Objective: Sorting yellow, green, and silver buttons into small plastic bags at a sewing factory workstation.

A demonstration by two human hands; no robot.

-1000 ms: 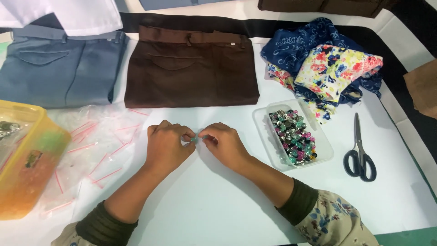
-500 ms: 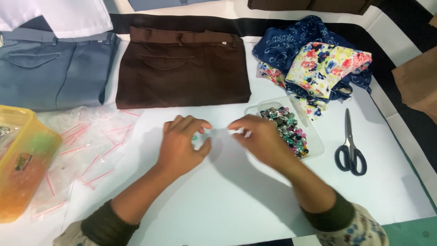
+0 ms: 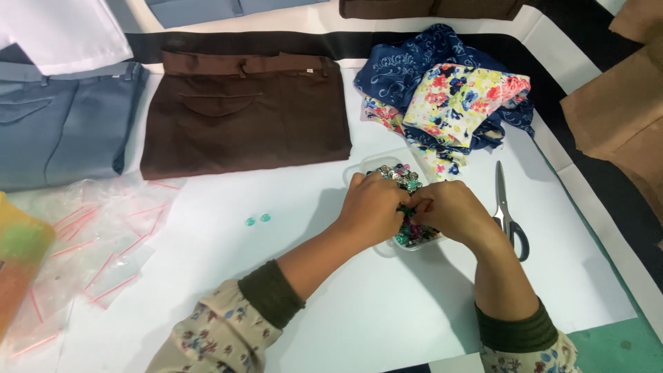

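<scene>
Buttons [image 3: 404, 181], small and shiny in green, silver and dark tones, fill a shallow clear plastic tray [image 3: 359, 166] that sits on the white bench [image 3: 387, 304] just below the heap of floral and blue patterned fabric [image 3: 449, 103]. Both hands are over this tray. The left hand [image 3: 371, 207] reaches in from the tray's left side with its fingers curled down among the buttons, and the right hand [image 3: 452, 211] meets it from the right, fingers bent inward toward the same spot. Whether either hand has pinched a button cannot be told, since the fingertips are hidden behind the knuckles and the pile.

Two small green buttons [image 3: 257, 220] lie side by side on the bare bench, well apart from the tray to its left, so a little has been taken out while most of the supply is in the tray. Further left lies a scatter of small clear zip bags with red strips [image 3: 103, 242], flat and apparently unfilled, beside a yellow plastic container [image 3: 21, 262] at the edge. Judging from this, the sorting looks to be at an early stage.

Scissors [image 3: 507, 207] rest just right of the right hand, untouched. Folded brown trousers [image 3: 242, 110] and blue-grey trousers [image 3: 55, 124] lie along the far side of the bench.
</scene>
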